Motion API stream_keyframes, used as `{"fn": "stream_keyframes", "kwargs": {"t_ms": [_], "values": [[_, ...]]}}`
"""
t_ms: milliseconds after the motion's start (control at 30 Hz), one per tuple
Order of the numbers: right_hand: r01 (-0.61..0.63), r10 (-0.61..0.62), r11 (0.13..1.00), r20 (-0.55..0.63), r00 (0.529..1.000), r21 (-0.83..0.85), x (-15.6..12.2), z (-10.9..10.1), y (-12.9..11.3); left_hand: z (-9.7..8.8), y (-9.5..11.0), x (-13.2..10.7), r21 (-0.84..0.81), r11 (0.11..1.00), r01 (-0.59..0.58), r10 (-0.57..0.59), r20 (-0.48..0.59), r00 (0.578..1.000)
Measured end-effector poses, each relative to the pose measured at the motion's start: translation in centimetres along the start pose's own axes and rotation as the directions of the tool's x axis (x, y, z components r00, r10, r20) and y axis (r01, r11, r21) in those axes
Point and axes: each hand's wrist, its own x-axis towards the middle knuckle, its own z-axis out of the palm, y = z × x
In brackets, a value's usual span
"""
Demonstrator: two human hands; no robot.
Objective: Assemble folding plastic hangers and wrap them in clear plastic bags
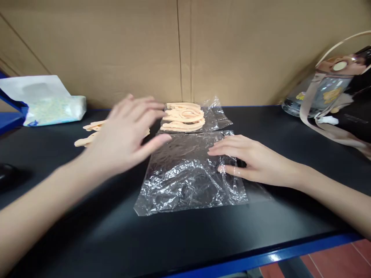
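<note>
A clear plastic bag (185, 181) lies flat and crinkled in the middle of the dark tabletop. My right hand (246, 160) rests at its right side, fingers stretched out over the film. My left hand (127, 135), a little blurred, is spread open above the table, left of the bag. Behind the bag, a bundle of peach-coloured flat strips (185, 117) sits on or inside another piece of clear film (218, 116); I cannot tell which. More peach strips (87, 139) lie under and beside my left hand, which partly hides them.
At the back left is a soft pack of tissues (55, 110) with a white sheet sticking out. A dark rounded object (7, 173) sits at the left edge. On the right leans a clear bottle (327, 90) with a strap (310, 100). A cardboard wall (116, 50) closes off the back.
</note>
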Motion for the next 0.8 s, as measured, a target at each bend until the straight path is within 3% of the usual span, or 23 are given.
{"fn": "stream_keyframes", "kwargs": {"t_ms": [67,200,267,300,367,467,533,633,733,800], "values": [[-0.016,0.016,1.0,-0.04,0.999,-0.003,0.1,-0.2,0.0,-1.1,-1.9,0.2,0.018,0.995,0.096,-0.095,-0.023,0.995],[-0.103,0.099,0.995,-0.174,0.98,-0.015,0.2,-0.4,-0.2,-1.5,-6.9,-0.4,0.09,0.976,0.196,-0.208,0.151,0.967],[-0.169,0.161,0.986,-0.259,0.952,-0.009,0.2,-0.5,-0.4,-1.1,-8.7,-0.9,0.11,0.941,0.319,-0.336,0.249,0.908],[-0.199,0.191,0.98,-0.298,0.935,0.002,0.2,-0.5,-0.5,-1.0,-9.3,-1.1,0.106,0.913,0.394,-0.407,0.31,0.859],[-0.236,0.232,0.971,-0.351,0.907,0.032,0.1,-0.6,-0.8,-1.0,-9.8,-1.4,0.104,0.889,0.447,-0.452,0.359,0.816],[-0.219,0.223,0.974,-0.387,0.895,0.055,0.0,-0.6,-1.1,-1.6,-9.7,-1.2,0.125,0.873,0.471,-0.48,0.389,0.786],[-0.178,0.186,0.982,-0.408,0.894,0.058,-0.1,-0.5,-1.2,-2.0,-9.6,-0.8,0.15,0.851,0.504,-0.507,0.486,0.712],[-0.143,0.156,0.988,-0.424,0.892,0.063,-0.1,-0.3,-1.1,-2.5,-9.9,-0.3,0.177,0.819,0.546,-0.545,0.537,0.644],[-0.143,0.159,0.987,-0.415,0.896,0.07,-0.1,-0.3,-1.1,-2.7,-9.9,-0.3,0.191,0.786,0.588,-0.59,0.518,0.62],[-0.134,0.152,0.988,-0.416,0.897,0.071,-0.1,-0.3,-1.0,-2.8,-9.4,-0.3,0.144,0.797,0.586,-0.571,0.495,0.655]]}}
